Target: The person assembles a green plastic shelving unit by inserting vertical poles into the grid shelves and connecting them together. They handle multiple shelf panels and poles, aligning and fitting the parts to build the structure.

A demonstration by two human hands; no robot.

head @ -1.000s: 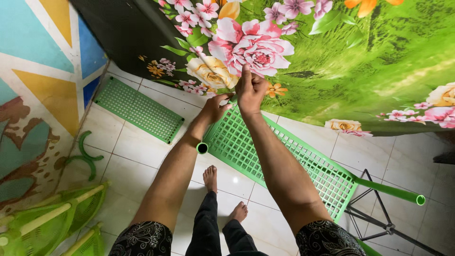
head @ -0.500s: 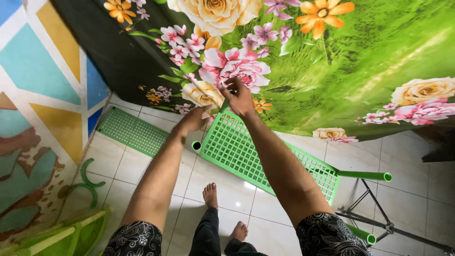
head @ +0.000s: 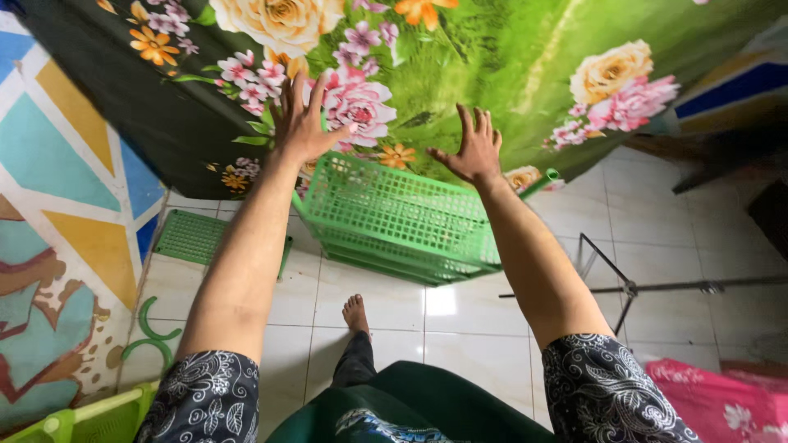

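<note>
Half a second ago the two hands were close together at the lower edge of the flowered cloth, just above the green rack. Now they have spread apart and risen: the left hand (head: 302, 123) lies upper left of centre with its fingers (head: 289, 92) splayed wide, palm against the floral cloth (head: 460, 57), gripping nothing that can be seen. The right hand (head: 472, 148) sits right of centre, fingers spread and slightly curled, open over the cloth's lower edge; whether it touches the fabric cannot be told. The view has also shifted, so the cloth now fills the whole top of the frame.

The cloth is green and dark, printed with large pink, cream and orange flowers, and hangs across the upper half of the frame. Below the hands, at centre, a green plastic lattice rack (head: 394, 217) leans tilted, its top edge just under the cloth. A second green lattice panel (head: 193, 238) lies flat on the floor at left centre.

The floor (head: 460, 312) is pale glossy tile. A bare foot (head: 355, 312) stands on it at lower centre. A dark metal stand (head: 632, 287) crosses the right side. A wall (head: 57, 189) painted in blue, yellow and white shapes fills the left edge, and pink fabric (head: 714, 398) shows at the lower right corner.
</note>
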